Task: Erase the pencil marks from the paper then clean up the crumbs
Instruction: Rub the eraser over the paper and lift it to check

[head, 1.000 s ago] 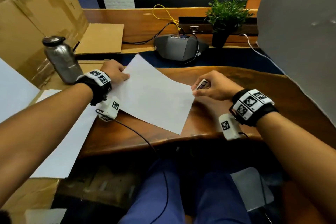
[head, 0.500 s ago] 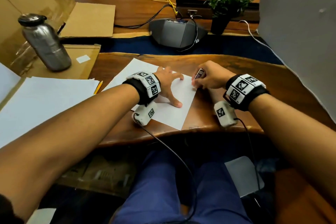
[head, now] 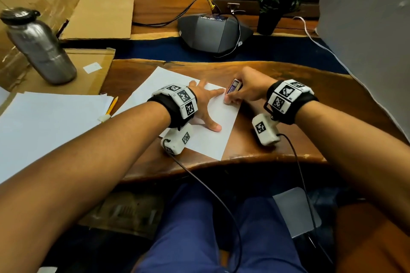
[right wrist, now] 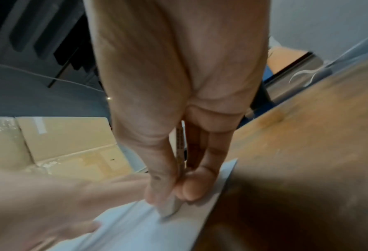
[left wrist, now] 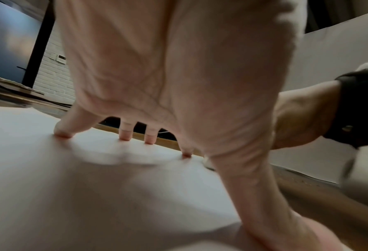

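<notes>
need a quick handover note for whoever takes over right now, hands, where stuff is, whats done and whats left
Left hand: fingers spread flat, pressing the paper down on the wooden desk.
Right hand: pinches the eraser, its lower end touching the paper near the right edge.
Nearby: pencil lies beside the paper stack to the left.
Done: paper pinned, eraser on the sheet. No pencil marks or crumbs can be made out in these views, so how much is erased cannot be told.
Left: finish rubbing out any marks, then clear the crumbs.
</notes>
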`<state>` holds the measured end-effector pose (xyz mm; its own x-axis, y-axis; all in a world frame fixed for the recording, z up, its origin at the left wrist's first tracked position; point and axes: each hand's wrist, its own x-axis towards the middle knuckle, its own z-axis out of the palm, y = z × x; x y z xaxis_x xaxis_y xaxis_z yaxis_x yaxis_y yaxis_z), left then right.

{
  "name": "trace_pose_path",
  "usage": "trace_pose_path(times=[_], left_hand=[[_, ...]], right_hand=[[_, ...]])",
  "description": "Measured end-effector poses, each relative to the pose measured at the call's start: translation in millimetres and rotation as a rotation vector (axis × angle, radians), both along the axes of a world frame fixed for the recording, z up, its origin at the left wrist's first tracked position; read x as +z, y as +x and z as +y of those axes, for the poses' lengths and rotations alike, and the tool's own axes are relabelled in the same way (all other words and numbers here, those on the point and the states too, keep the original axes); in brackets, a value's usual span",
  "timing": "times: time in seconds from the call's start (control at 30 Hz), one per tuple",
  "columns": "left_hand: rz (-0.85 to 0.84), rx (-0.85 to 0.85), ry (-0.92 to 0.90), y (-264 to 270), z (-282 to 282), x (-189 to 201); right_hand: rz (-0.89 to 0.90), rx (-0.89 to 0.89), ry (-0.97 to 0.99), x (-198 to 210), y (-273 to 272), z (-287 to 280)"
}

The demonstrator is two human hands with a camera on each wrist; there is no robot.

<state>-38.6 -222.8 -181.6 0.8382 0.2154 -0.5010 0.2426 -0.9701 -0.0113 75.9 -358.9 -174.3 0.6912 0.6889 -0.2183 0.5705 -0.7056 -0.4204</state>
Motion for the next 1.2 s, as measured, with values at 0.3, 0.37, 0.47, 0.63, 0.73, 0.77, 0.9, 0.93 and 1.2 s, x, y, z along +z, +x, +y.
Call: trace_pose_path(times=[0.3,0.37,0.47,0.63,0.73,0.77,0.9,0.93,1.2], left_hand=[[0.011,0.009,-0.001,-1,-4,3],[0.013,0.001,0.016,-2,-5,3],[0.028,0.01,0.0,-2,-3,5],[0.021,-0.001,0.019,-3,-7,4],[0.024,0.003,0.012,-3,-5,5],[0.023,0.004,0.009,-3,-6,5],[0.009,0.002,0.01,-4,-6,3],[0.004,0.003,0.006,-3,-5,2],[-0.016,0.005,-0.002,-4,0,-1]], right_hand=[[0.019,-0.123,0.077,2,12,-8],[0.004,-0.073,0.067,2,13,-10],[0.104,0.071,-0.015,0,3,-14],[-0.069,-0.03,-0.002,6,11,-9],[0.082,0.116,-0.035,3,4,-11],[0.063,0.069,-0.012,3,7,-12],[-0.032,0.016,-0.009,4,16,-9],[0.006,0.104,-0.046,2,12,-7],[0.044,0.134,-0.014,3,0,1]])
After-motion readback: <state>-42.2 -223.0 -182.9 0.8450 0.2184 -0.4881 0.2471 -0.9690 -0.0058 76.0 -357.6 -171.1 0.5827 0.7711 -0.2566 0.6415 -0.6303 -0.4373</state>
